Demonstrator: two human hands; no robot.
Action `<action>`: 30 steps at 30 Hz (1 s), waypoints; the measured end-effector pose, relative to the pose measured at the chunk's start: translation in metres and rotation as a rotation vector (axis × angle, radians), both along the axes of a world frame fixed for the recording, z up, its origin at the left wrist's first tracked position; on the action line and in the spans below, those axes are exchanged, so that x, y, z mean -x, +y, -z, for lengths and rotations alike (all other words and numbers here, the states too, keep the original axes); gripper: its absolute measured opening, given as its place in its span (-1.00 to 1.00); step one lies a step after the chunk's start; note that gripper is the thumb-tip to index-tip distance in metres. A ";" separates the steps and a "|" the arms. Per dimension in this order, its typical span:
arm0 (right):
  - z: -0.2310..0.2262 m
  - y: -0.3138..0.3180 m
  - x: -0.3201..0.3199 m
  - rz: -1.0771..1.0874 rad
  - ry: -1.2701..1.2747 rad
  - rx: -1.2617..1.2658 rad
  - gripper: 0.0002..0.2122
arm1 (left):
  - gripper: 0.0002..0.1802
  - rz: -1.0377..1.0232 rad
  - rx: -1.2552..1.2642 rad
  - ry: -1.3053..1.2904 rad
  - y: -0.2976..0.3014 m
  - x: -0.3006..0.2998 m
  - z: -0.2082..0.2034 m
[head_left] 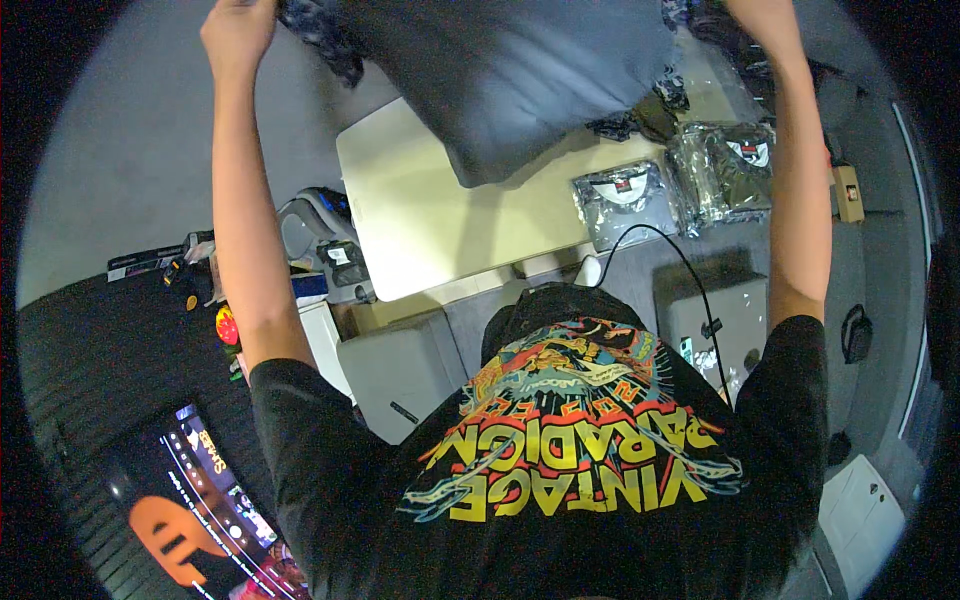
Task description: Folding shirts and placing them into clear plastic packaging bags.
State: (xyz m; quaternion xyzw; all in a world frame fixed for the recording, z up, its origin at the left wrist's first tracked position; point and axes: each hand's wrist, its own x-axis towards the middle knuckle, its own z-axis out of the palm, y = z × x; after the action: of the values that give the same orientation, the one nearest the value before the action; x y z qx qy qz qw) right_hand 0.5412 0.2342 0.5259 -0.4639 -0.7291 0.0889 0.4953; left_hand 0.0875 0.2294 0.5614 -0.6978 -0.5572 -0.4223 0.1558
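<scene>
A dark grey shirt [500, 80] with dark patterned sleeves is spread in the air between my raised arms, its lower edge hanging over the white table [430, 220]. My left hand [240, 35] is closed at the shirt's left side, near one patterned sleeve. At the far right side, my right hand [765, 25] grips the other side; its fingers are partly cut off by the upper edge. Below the shirt's right part lies a folded grey shirt in a clear bag [628, 205]. More bagged shirts [735, 170] are piled beside it, near my right forearm.
A black cable [680, 255] arches between me and the table. Grey padded seats [400, 355] stand at the table's near side. A lit screen [190, 510] is at the lower left. Assorted items [340, 260] lie left of the table, and a small brown box [848, 193] stands at the right.
</scene>
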 end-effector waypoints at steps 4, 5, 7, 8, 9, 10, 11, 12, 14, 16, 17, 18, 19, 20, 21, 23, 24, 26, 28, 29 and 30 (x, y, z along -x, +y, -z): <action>-0.045 -0.068 0.060 -0.304 0.114 0.033 -0.93 | -0.65 -0.144 0.244 -0.390 0.006 0.072 0.002; -0.044 -0.082 0.081 -0.324 0.096 -0.062 -0.92 | -0.65 -0.121 0.252 -0.400 0.008 0.077 0.017; -0.054 -0.111 0.119 -0.449 0.067 0.155 -0.85 | -0.72 0.149 0.149 -0.753 0.003 0.100 0.052; -0.046 -0.121 0.147 -0.456 -0.061 0.247 -0.80 | -0.70 0.141 0.180 -0.815 -0.002 0.135 0.074; -0.022 -0.125 0.183 -0.486 -0.187 0.341 -0.73 | -0.69 0.109 0.207 -0.874 -0.014 0.180 0.106; -0.003 -0.123 0.210 -0.593 -0.213 0.245 -0.73 | -0.71 0.045 0.258 -0.933 -0.017 0.197 0.138; 0.017 -0.122 0.237 -0.700 -0.238 0.146 -0.72 | -0.73 -0.016 0.309 -0.989 -0.021 0.214 0.172; 0.040 -0.132 0.272 -0.722 -0.254 0.222 -0.73 | -0.71 -0.160 0.377 -0.974 -0.029 0.257 0.215; 0.103 -0.142 0.320 -0.662 -0.356 0.415 -0.74 | -0.67 -0.243 0.575 -1.015 -0.035 0.234 0.293; 0.156 -0.157 0.381 -0.724 -0.435 0.555 -0.71 | -0.73 -0.067 0.620 -1.243 -0.087 0.283 0.390; 0.168 -0.171 0.419 -0.829 -0.440 0.593 -0.69 | -0.61 -0.191 0.677 -0.282 -0.148 0.350 0.439; 0.188 -0.184 0.448 -0.899 -0.445 0.564 -0.69 | -0.61 -0.264 0.659 -0.285 -0.205 0.357 0.493; 0.211 -0.195 0.471 -0.966 -0.479 0.607 -0.67 | -0.43 -0.571 0.833 -1.174 -0.264 0.375 0.540; 0.276 -0.166 0.435 -0.773 -0.572 0.771 -0.66 | -0.30 -0.334 1.055 -1.602 -0.215 0.245 0.535; 0.290 -0.168 0.445 -0.824 -0.607 0.770 -0.65 | -0.15 -0.330 1.075 -1.810 -0.258 0.239 0.542; 0.317 -0.159 0.449 -0.893 -0.696 0.794 -0.64 | -0.16 -0.522 1.193 -1.771 -0.316 0.231 0.565; 0.335 -0.145 0.432 -0.865 -0.747 0.836 -0.64 | -0.18 -0.505 1.190 -1.699 -0.322 0.208 0.563; 0.387 -0.111 0.392 -0.701 -0.970 0.827 -0.67 | -0.19 -0.528 1.149 -1.649 -0.337 0.181 0.563; 0.440 -0.075 0.318 -0.473 -0.874 0.737 -0.68 | -0.26 -0.660 0.856 -1.145 -0.329 0.162 0.575; 0.452 -0.057 0.282 -0.596 -1.065 0.558 -0.67 | -0.26 -0.666 0.849 -1.159 -0.319 0.154 0.573; 0.465 -0.052 0.251 -0.503 -1.085 0.580 -0.67 | -0.29 -0.715 0.757 -1.051 -0.306 0.147 0.565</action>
State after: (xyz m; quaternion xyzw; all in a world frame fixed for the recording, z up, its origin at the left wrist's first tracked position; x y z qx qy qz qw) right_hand 0.2904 0.1826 0.0606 -0.3729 -0.9077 0.1482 -0.1227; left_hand -0.0595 -0.0761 -0.0032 -0.1856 -0.8590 -0.4032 -0.2550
